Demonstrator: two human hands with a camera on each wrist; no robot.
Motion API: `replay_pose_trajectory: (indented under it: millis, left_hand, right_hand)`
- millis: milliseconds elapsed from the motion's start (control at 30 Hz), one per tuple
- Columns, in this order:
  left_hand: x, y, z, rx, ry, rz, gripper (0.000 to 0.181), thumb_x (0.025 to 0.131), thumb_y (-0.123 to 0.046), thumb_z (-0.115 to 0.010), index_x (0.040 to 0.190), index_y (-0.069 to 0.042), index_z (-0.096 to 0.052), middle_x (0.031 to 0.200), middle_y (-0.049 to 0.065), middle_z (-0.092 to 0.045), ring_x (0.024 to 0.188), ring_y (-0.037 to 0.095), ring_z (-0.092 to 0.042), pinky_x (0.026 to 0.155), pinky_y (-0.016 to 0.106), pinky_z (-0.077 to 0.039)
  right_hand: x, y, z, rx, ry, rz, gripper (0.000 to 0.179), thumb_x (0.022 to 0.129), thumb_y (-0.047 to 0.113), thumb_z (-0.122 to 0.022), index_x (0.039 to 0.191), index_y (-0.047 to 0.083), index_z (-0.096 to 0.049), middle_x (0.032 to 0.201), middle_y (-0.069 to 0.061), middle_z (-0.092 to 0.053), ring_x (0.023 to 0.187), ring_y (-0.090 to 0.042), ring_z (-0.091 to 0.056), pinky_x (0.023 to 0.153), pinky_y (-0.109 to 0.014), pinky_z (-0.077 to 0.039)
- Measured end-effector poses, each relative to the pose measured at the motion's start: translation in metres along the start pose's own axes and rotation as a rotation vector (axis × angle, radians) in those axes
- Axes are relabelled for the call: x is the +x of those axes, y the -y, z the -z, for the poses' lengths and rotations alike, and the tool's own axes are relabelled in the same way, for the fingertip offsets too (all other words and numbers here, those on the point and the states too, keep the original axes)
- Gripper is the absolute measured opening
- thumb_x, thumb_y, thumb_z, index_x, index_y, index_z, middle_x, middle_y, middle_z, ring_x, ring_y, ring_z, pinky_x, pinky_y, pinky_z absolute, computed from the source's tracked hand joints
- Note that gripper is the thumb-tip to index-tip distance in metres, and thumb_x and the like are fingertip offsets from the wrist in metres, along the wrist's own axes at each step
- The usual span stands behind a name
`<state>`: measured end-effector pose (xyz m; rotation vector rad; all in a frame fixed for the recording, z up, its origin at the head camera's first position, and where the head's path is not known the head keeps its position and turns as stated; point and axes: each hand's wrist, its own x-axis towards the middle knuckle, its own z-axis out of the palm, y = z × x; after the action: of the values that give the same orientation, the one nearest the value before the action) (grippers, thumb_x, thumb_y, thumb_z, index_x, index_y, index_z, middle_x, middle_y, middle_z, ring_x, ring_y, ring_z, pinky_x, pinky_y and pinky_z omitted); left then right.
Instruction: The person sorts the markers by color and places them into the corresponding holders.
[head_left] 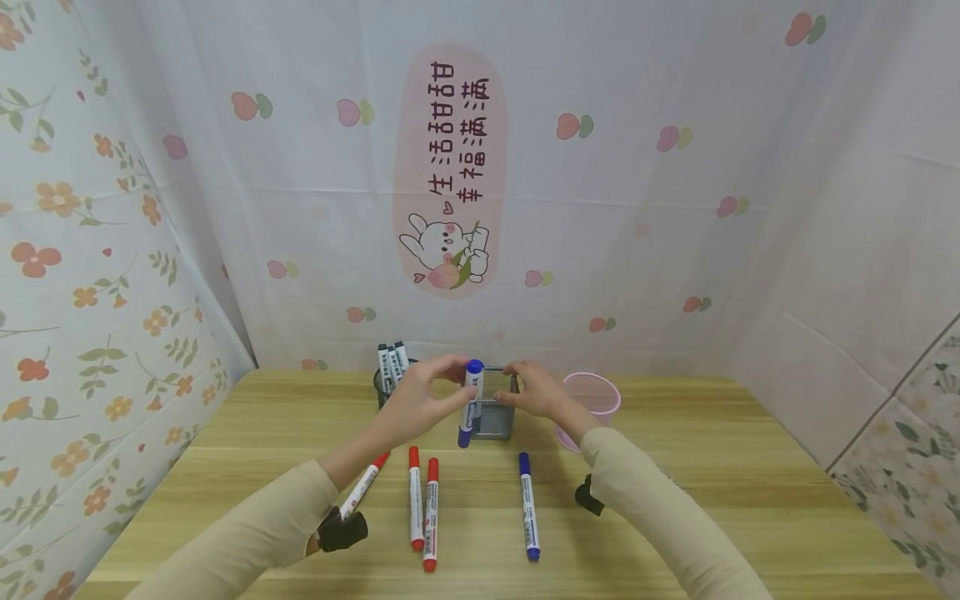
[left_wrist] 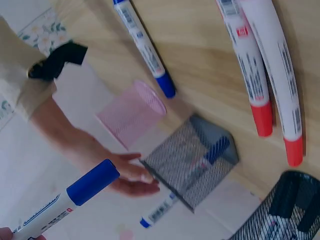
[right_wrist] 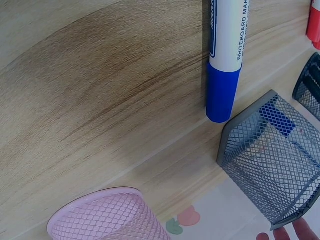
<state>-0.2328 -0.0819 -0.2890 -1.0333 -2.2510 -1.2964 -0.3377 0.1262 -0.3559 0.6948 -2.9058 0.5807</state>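
A blue-capped whiteboard marker (head_left: 472, 400) is pinched between the thumb and fingers of my left hand (head_left: 422, 402), upright in front of a grey square mesh pen holder (head_left: 495, 422). My right hand (head_left: 538, 392) holds the holder's upper rim on the right side, thumb toward the front. Through the mesh in the left wrist view, another blue marker (left_wrist: 161, 210) stands inside the holder, its top poking out past the rim. Only the fingertips (right_wrist: 281, 233) of the right hand show in the right wrist view, at the rim.
A second blue marker (head_left: 528, 507) lies on the wooden table in front. Red markers (head_left: 416, 500) lie to its left. At the back left, a black mesh holder (head_left: 380, 390) contains several black-capped markers; a pink mesh holder (head_left: 594, 393) stands right of the grey one.
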Motion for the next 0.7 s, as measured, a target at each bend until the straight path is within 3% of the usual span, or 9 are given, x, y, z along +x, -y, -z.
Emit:
replay_pose_trajectory:
  millis: [200,333,567,700]
  left_hand:
    - [0.009,0.033,0.003,0.029,-0.062,-0.038,0.026,0.079,-0.005,-0.065,0.103,0.002,-0.058,0.087,0.006,-0.062,0.082,0.018,-0.057,0.076,0.036,-0.045]
    - [0.015,0.039,0.008,0.021,-0.079,-0.042,0.024,0.081,-0.010,-0.064,0.103,-0.002,-0.059,0.086,0.002,-0.062,0.082,0.014,-0.057,0.075,0.034,-0.045]
    - [0.025,0.041,0.018,-0.012,-0.106,0.024,0.023,0.082,-0.011,-0.062,0.102,-0.002,-0.057,0.085,0.002,-0.060,0.086,0.016,-0.057,0.074,0.037,-0.047]
    - [0.033,0.041,0.020,-0.019,-0.125,0.030,0.023,0.082,-0.010,-0.061,0.103,-0.001,-0.057,0.085,0.004,-0.061,0.085,0.017,-0.057,0.079,0.036,-0.044]
  right_hand:
    - [0.000,0.000,0.000,-0.016,-0.005,0.015,0.050,0.079,0.034,-0.064,0.115,0.002,-0.053,0.109,-0.013,-0.054,0.100,-0.029,-0.050,0.084,-0.041,-0.040]
    - [0.000,0.000,0.000,-0.020,-0.005,0.014,0.049,0.079,0.034,-0.064,0.115,0.002,-0.053,0.108,-0.013,-0.055,0.099,-0.028,-0.051,0.084,-0.041,-0.040]
    - [0.000,0.000,0.000,-0.024,0.008,0.011,0.049,0.080,0.035,-0.063,0.116,0.003,-0.053,0.110,-0.013,-0.054,0.101,-0.028,-0.050,0.084,-0.041,-0.040]
    - [0.000,0.000,0.001,-0.014,0.011,0.005,0.049,0.080,0.034,-0.063,0.116,0.003,-0.052,0.110,-0.013,-0.054,0.101,-0.028,-0.050,0.084,-0.041,-0.040]
